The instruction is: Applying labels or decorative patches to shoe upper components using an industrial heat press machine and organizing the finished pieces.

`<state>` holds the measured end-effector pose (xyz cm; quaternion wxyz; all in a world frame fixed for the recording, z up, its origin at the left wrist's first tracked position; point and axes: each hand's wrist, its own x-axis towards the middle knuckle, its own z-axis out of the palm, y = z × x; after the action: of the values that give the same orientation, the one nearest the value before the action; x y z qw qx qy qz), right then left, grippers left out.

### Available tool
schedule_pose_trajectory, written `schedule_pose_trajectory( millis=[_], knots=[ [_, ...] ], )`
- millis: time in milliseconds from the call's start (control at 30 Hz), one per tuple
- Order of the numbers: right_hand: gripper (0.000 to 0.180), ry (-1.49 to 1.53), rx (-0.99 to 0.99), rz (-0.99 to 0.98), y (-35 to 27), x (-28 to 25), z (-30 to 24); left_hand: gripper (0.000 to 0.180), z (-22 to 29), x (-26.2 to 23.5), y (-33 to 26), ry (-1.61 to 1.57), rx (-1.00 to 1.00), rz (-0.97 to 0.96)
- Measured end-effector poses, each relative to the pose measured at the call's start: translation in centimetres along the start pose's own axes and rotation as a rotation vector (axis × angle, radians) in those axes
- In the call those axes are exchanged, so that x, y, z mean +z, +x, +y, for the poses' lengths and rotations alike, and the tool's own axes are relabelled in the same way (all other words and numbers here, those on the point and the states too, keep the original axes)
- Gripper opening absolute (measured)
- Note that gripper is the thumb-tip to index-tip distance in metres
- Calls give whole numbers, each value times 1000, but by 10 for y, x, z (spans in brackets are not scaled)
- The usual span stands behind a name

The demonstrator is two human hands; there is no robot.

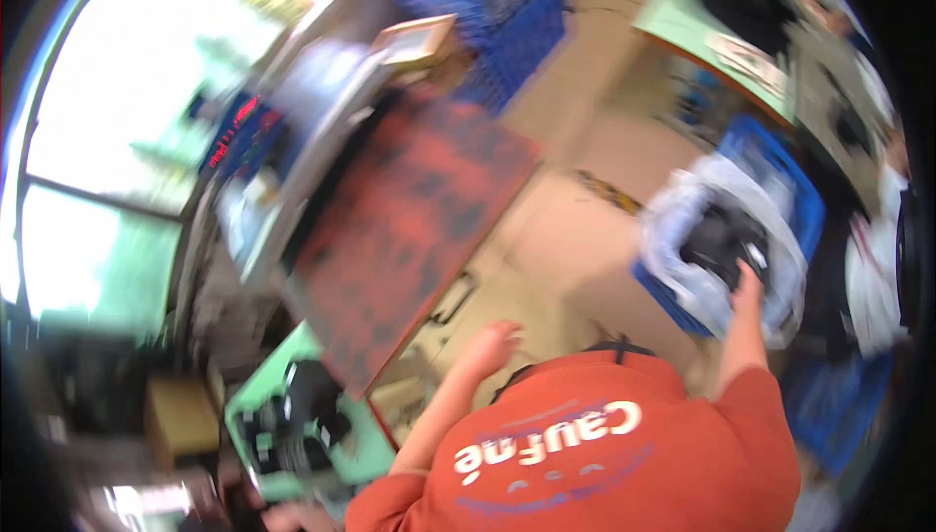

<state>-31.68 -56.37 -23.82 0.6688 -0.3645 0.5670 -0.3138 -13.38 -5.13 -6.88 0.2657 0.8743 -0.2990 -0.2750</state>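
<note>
My right hand [747,288] reaches over the near rim of a blue crate lined with a whitish plastic bag [668,215]. Its fingertips meet the dark, lumpy black items [717,239] inside, beside a small white patch. Whether the fingers grip one of these is too blurred to tell. My left hand [495,347] hangs in front of my body, near the corner of a table with a worn red and black top [419,200]. Nothing shows in it; its fingers look loosely bent but are smeared by motion.
Several black pieces [297,420] lie on a green tabletop [366,444] at the lower left. Another green table [678,20] with a black heap [746,0] stands far right, people beside it. Blue crates [522,30] are stacked at the back. A window [127,74] glares on the left.
</note>
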Motion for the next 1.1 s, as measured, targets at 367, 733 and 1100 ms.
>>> schedule_pose_trajectory(
  millis=[367, 733, 1100],
  knots=[
    [27, -418, -551, -1164, -314, 317, 52, 20, -131, 0, -146, -267, -553, 1269],
    [99, -1083, -223, -1918, -733, 433, 280, 18, -281, -51, -208, -1419, -664, 1965],
    [58, -926, 818, -1956, -733, 487, 268, 26, -265, -98, -208, -1659, -477, 1745]
  ],
)
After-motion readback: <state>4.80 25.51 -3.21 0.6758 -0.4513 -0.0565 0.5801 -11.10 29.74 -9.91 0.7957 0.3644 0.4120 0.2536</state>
